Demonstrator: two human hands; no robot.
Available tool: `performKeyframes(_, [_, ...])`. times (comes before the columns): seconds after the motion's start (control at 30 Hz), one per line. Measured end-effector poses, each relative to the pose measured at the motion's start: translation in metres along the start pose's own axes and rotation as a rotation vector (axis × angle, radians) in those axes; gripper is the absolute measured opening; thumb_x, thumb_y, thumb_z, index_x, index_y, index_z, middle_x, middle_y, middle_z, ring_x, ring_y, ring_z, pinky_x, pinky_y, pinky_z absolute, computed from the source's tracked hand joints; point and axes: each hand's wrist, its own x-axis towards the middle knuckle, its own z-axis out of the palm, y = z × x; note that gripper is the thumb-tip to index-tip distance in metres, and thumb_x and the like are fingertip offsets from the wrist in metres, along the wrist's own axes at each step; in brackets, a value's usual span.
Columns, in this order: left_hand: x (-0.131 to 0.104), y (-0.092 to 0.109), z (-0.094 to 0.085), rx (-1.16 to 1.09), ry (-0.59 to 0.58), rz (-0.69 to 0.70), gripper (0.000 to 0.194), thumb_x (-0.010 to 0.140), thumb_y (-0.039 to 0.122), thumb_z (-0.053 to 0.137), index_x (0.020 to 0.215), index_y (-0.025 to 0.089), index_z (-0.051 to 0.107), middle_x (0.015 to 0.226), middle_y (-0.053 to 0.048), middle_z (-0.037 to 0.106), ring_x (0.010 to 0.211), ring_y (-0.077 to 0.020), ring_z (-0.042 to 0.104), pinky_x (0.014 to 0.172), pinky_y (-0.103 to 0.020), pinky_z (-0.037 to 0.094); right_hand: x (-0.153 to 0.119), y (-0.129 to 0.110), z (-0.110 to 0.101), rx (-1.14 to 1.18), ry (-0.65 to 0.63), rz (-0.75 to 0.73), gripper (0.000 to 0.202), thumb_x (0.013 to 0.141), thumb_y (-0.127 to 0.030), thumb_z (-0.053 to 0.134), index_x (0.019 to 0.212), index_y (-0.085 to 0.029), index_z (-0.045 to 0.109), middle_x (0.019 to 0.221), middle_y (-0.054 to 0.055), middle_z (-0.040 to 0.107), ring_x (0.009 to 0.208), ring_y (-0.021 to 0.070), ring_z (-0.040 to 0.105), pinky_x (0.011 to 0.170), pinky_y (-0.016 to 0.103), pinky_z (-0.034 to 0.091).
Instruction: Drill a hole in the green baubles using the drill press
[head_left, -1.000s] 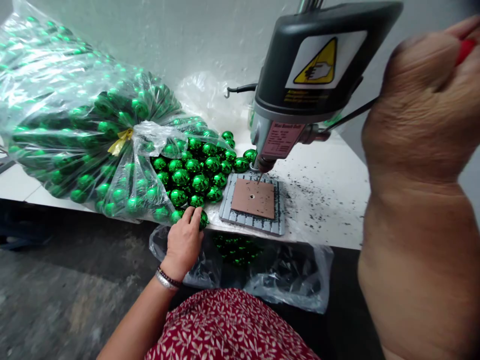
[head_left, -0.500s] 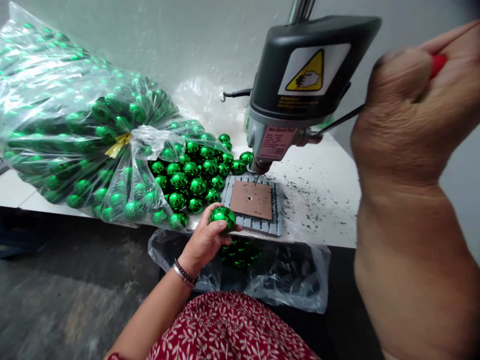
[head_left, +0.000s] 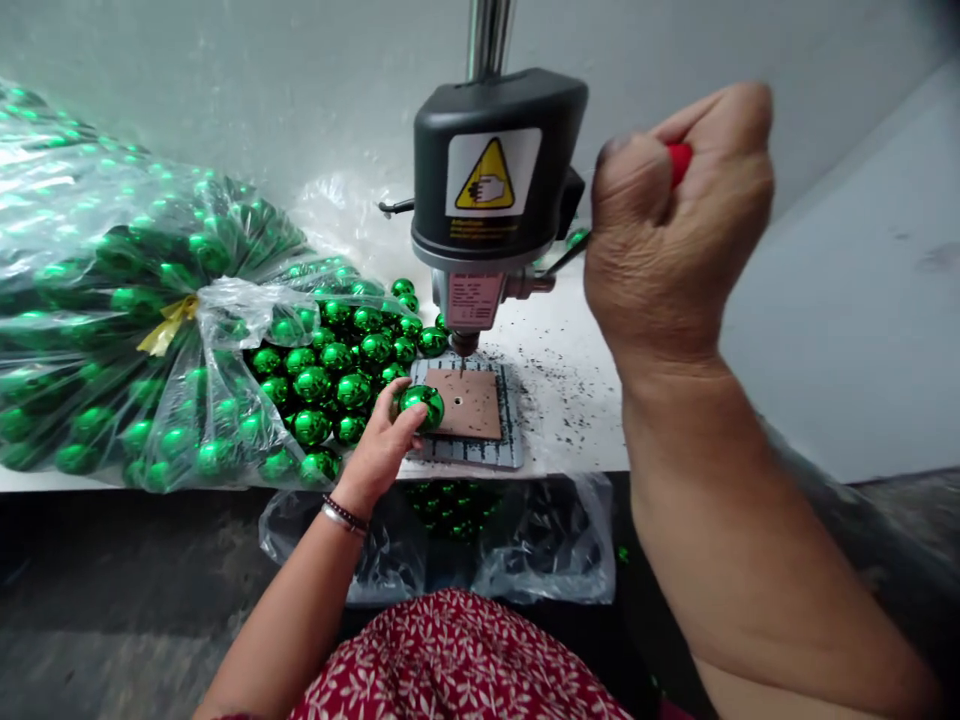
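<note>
My left hand [head_left: 386, 435] grips a shiny green bauble [head_left: 421, 408] by its sides, at the left edge of a brown square pad [head_left: 476, 405]. A small hole shows in the pad, which lies on the slotted grey base plate [head_left: 510, 440]. Above it stands a bench drill [head_left: 495, 170], its thin bit pointing down over the pad, apart from the bauble. Raised at the right, my right hand [head_left: 675, 220] is wrapped round the red-ended drill lever [head_left: 681, 163]; its fingers are mostly hidden behind the back of the hand.
A big clear bag [head_left: 112, 330] of green baubles, tied with yellow ribbon, fills the left of the white table [head_left: 570, 400]. Loose baubles [head_left: 352, 390] spill beside the base plate. Dark shavings lie to the right. Below the table edge hangs an open plastic-lined container [head_left: 555, 540] with baubles inside.
My left hand has brought the bauble up over the pad's left edge, turning it so a small cap shows on top. My right hand stays on the lever. The whole view has shifted.
</note>
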Motion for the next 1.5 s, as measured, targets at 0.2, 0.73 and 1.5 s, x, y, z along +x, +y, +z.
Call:
performKeyframes(0.2, [0.018,0.008,0.004,0.257,0.047,0.072,0.062,0.068,0.038,0.073,0.12,0.017,0.048,0.109,-0.006,0.061,0.097,-0.0184,0.059,0.091,-0.034,0.048,0.001,-0.003,0.0,0.015,-0.011,-0.001,0.019,0.084,-0.019,0.046,0.073,-0.016,0.03,0.067,-0.005,0.031,0.061,0.0006,0.025,0.066,0.016,0.028])
performKeyframes(0.73, [0.043,0.001,0.019,0.553,-0.092,0.197,0.058,0.079,0.032,0.064,0.132,0.014,0.048,0.128,-0.012,0.06,0.116,-0.025,0.057,0.104,-0.04,0.043,-0.001,0.003,-0.003,0.08,-0.057,-0.035,0.02,0.087,-0.026,0.04,0.075,-0.018,0.026,0.076,-0.002,0.032,0.068,0.0013,0.028,0.072,0.015,0.032])
performKeyframes(1.5, [0.046,-0.003,0.03,0.515,-0.144,0.309,0.051,0.079,0.033,0.067,0.126,0.017,0.058,0.122,-0.009,0.065,0.112,-0.0231,0.06,0.101,-0.036,0.046,-0.004,0.003,-0.005,0.092,-0.071,-0.034,0.016,0.087,-0.027,0.038,0.079,-0.016,0.029,0.076,-0.003,0.032,0.068,-0.0017,0.028,0.072,0.012,0.03])
